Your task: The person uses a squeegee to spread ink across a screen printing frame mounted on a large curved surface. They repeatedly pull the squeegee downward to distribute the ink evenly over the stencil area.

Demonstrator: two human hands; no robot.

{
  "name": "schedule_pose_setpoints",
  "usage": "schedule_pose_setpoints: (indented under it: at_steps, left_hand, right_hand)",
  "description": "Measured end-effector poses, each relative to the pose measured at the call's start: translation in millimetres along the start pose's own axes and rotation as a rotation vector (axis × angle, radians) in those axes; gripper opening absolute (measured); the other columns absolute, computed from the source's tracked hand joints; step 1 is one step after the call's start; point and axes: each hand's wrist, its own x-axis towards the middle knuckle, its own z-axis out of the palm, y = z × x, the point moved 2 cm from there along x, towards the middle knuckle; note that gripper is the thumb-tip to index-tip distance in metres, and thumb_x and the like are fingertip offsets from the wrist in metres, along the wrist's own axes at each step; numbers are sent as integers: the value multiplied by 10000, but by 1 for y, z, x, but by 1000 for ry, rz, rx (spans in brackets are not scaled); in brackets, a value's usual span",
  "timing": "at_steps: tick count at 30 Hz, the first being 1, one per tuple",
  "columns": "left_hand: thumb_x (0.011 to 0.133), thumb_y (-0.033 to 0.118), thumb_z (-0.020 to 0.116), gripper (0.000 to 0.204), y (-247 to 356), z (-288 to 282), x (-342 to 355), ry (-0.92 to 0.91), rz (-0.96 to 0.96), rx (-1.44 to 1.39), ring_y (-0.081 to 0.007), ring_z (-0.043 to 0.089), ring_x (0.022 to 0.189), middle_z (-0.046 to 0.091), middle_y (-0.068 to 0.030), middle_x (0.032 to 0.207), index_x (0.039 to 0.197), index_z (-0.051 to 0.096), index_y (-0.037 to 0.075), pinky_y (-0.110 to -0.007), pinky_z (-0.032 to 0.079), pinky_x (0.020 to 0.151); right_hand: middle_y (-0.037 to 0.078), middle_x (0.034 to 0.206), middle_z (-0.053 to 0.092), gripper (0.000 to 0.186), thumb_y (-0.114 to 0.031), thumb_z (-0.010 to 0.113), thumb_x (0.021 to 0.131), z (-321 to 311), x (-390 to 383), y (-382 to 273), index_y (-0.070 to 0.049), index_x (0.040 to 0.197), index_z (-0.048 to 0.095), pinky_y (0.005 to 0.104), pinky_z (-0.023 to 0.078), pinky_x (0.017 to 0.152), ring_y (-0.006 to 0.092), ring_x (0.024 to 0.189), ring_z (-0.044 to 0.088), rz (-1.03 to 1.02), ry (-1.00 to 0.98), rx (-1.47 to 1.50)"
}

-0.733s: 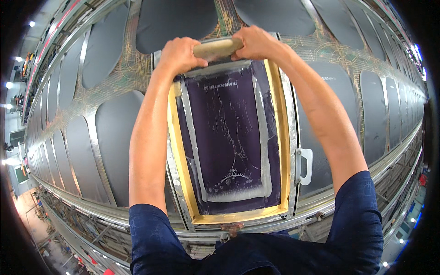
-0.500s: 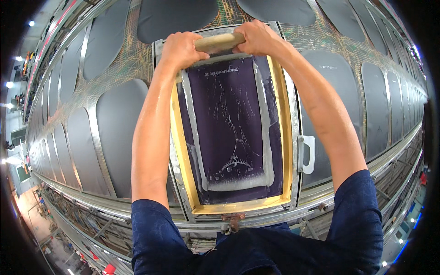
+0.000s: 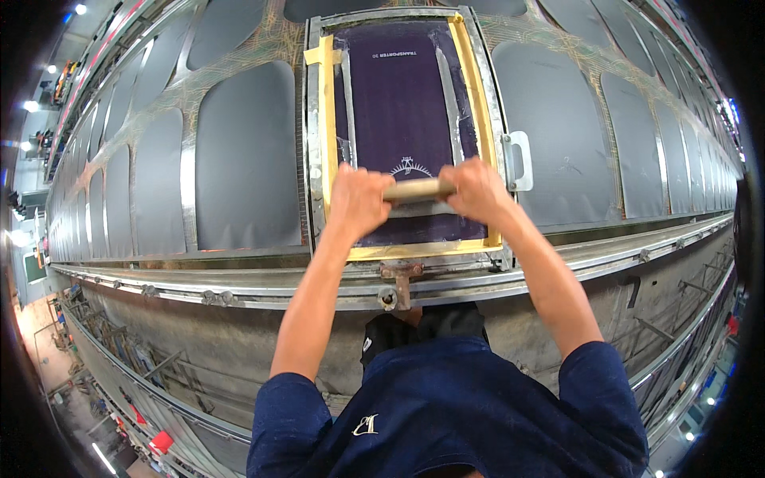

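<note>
In the head view, both hands were curled tightly round a wooden-handled squeegee [image 3: 417,190], with the left hand [image 3: 358,197] gripping its left end and the right hand [image 3: 476,190] its right end; the middle of the handle showed bare between them; the squeegee lay crosswise over the near part of a screen-printing frame [image 3: 313,103], just short of its near edge. Beyond the handle stretched the dark purple mesh [image 3: 402,111], with a white arc-shaped design [image 3: 408,169] just past the squeegee and small pale lettering toward the far end; yellow tape [image 3: 328,119] lined the left, right and near inner edges; a white pull handle [image 3: 524,162] stuck out from the frame's right side. The frame sat on a long counter [image 3: 189,151], between a rounded dark grey panel [image 3: 245,151] on the left and another dark grey panel [image 3: 550,127] on the right; more such panels ran off in rows to both sides; a rusty bracket [image 3: 404,279] stood at the counter's near edge, by the frame.
</note>
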Motion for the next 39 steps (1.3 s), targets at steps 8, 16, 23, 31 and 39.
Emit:
schedule_pose_setpoints:
  at_steps: [8, 16, 23, 31, 39]
  left_hand:
    - [631, 174, 875, 455, 29, -5, -40, 121, 36, -12, -209, 616, 931, 739, 11, 1016, 1070, 762, 138, -385, 428, 890]
    - [628, 117, 770, 421, 19, 3, -53, -29, 4, -10, -196, 632, 960, 724, 23, 1066, 1047, 741, 151, -390, 427, 936]
    - [630, 136, 800, 440, -29, -41, -99, 93, -83, -88, -191, 642, 1006, 726, 26, 1093, 1067, 744, 145, -384, 434, 958]
    - [653, 49, 781, 394, -227, -101, -214, 162, -54, -7, -240, 688, 919, 766, -37, 1015, 1040, 762, 122, -404, 484, 866]
    - [649, 30, 741, 410, -224, -84, -305, 290, 6, 80, -210, 623, 839, 744, -17, 1082, 1053, 741, 101, -363, 452, 813]
  right_hand:
    - [151, 1089, 738, 341, -377, 712, 942, -35, -27, 79, -79, 1106, 737, 451, 511, 929, 352, 1054, 664, 373, 734, 26]
    - [117, 806, 673, 345, -341, 668, 989, 2, -19, 154, 3, 973, 689, 394, 481, 707, 207, 738, 594, 699, 806, 428]
    - [27, 708, 570, 321, -332, 675, 993, -29, 19, 57, -16, 936, 674, 341, 414, 599, 117, 658, 480, 644, 707, 494]
    - [95, 778, 678, 327, -336, 679, 948, 106, 138, -127, -10, 920, 680, 366, 503, 748, 183, 736, 619, 588, 764, 687]
    - [104, 745, 688, 315, -343, 659, 958, 114, 158, -172, -30, 925, 679, 374, 497, 696, 207, 682, 634, 625, 746, 602]
